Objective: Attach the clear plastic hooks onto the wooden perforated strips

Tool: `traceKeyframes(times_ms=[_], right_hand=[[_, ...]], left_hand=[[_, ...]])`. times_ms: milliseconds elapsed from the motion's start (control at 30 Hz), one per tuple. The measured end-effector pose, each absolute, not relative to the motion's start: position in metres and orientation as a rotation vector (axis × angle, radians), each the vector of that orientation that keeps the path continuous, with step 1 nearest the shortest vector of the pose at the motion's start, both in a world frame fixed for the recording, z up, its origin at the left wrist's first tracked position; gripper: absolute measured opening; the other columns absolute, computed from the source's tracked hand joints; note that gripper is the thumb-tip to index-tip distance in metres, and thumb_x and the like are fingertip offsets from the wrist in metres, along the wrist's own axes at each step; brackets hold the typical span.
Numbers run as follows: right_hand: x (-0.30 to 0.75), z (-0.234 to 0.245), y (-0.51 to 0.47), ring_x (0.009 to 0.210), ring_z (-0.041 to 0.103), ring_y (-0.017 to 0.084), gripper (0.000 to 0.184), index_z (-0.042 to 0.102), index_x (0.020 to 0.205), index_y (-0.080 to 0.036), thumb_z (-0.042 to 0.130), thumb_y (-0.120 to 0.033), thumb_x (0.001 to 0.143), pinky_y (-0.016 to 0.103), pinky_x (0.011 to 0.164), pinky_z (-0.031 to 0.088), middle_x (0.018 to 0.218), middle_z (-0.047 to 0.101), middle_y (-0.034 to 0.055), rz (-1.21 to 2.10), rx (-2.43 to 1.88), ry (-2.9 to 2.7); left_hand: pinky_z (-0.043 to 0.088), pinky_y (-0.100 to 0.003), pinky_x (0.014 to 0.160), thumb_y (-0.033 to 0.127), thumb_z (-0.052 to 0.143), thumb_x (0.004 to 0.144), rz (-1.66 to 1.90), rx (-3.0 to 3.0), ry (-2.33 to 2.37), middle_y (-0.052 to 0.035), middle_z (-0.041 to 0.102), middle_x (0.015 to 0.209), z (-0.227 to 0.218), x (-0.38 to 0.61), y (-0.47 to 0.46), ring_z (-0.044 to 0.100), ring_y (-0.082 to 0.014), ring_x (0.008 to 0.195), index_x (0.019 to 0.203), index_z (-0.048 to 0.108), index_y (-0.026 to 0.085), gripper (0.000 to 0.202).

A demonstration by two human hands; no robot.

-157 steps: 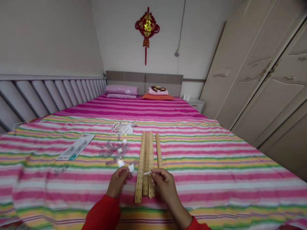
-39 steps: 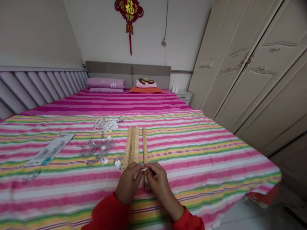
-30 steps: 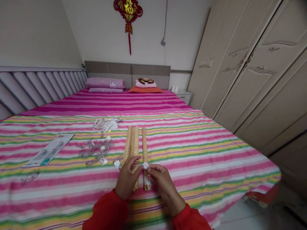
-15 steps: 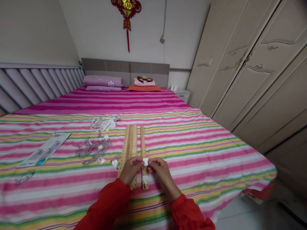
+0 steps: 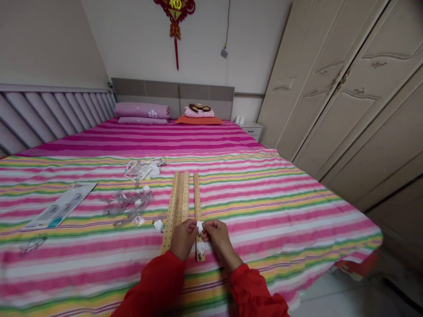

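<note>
The left hand (image 5: 184, 239) and right hand (image 5: 217, 235) pinch a small white piece (image 5: 199, 227) between them, over a narrow wooden strip (image 5: 197, 198); a second white piece (image 5: 200, 249) lies on its near end, perforated strips (image 5: 179, 198) alongside, on striped bedding (image 5: 280, 215).

This was a home, and the room a bedroom. A wide bed (image 5: 205, 143) filled much of it, spread with a many-coloured striped cover (image 5: 274, 198), its panelled headboard (image 5: 158, 90) rising near 12 o'clock as the wearer faced it. Folded purple bedding (image 5: 139, 109) lay at 11; a folded pink bundle (image 5: 198, 112) sat on orange bedding (image 5: 216, 120) at 12. Above the headboard, near 12, hung a red ornament (image 5: 175, 14) with a gold character and a tassel. A small drawered nightstand (image 5: 254, 132) stood between 12 and 1, a tall cream wardrobe (image 5: 324, 88) with ornate handles from 1 to 2, and a barred rail (image 5: 49, 108) between 10 and 11.
</note>
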State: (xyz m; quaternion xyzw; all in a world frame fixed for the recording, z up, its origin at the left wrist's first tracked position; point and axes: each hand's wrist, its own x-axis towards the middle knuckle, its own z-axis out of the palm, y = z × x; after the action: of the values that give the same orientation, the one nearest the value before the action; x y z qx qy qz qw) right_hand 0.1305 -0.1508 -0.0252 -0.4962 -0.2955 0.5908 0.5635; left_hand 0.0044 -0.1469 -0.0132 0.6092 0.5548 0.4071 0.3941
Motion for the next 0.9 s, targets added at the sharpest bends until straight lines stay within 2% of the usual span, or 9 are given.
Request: traceKeyframes(times_ms=[100, 333, 500, 733, 900], right_hand=[[0.129, -0.027, -0.148, 0.031, 0.047, 0.009, 0.017, 0.057, 0.053, -0.016, 0.069, -0.027, 0.058, 0.019, 0.033, 0.036, 0.036, 0.055, -0.0035, 1.377, -1.198, -0.732], [0.128, -0.033, -0.143, 0.026, 0.041, 0.009, 0.02, 0.053, 0.049, -0.019, 0.067, -0.029, 0.058, 0.019, 0.029, 0.029, 0.031, 0.049, -0.0052, 1.356, -1.256, -0.791], [0.128, -0.035, -0.141, 0.027, 0.042, 0.008, 0.02, 0.053, 0.049, -0.018, 0.066, -0.03, 0.058, 0.019, 0.029, 0.028, 0.031, 0.05, -0.0049, 1.353, -1.255, -0.81], [0.127, -0.034, -0.142, 0.027, 0.041, 0.009, 0.021, 0.051, 0.05, -0.019, 0.067, -0.031, 0.058, 0.02, 0.029, 0.029, 0.032, 0.05, -0.0051, 1.345, -1.268, -0.796], [0.127, -0.036, -0.142, 0.026, 0.04, 0.009, 0.02, 0.05, 0.052, -0.02, 0.066, -0.03, 0.057, 0.02, 0.029, 0.029, 0.031, 0.048, -0.0063, 1.322, -1.287, -0.792]], left_hand=[[0.047, -0.026, 0.063, 0.019, 0.052, 0.069, 0.962, 1.613, 1.451, -0.0035, 0.068, 0.071, -0.013, 0.005, -0.148, 0.063, -0.0159, 0.065, 0.08, 0.066, 0.015, 0.018], [0.043, -0.027, 0.067, 0.005, 0.048, 0.067, 0.84, 1.864, 1.546, -0.0034, 0.062, 0.068, -0.001, 0.007, -0.153, 0.056, -0.0153, 0.067, 0.068, 0.065, 0.016, 0.021], [0.041, -0.027, 0.069, 0.005, 0.047, 0.07, 0.796, 1.965, 1.565, -0.0033, 0.06, 0.07, -0.003, 0.007, -0.155, 0.055, -0.0167, 0.072, 0.077, 0.065, 0.016, 0.022], [0.039, -0.029, 0.072, 0.007, 0.045, 0.074, 0.753, 2.065, 1.563, -0.0036, 0.057, 0.07, 0.001, 0.008, -0.157, 0.054, -0.0184, 0.076, 0.07, 0.061, 0.017, 0.019], [0.04, -0.028, 0.074, 0.009, 0.045, 0.076, 0.687, 2.055, 1.648, -0.005, 0.056, 0.076, 0.0, 0.009, -0.157, 0.054, -0.0184, 0.078, 0.078, 0.061, 0.015, 0.017]])
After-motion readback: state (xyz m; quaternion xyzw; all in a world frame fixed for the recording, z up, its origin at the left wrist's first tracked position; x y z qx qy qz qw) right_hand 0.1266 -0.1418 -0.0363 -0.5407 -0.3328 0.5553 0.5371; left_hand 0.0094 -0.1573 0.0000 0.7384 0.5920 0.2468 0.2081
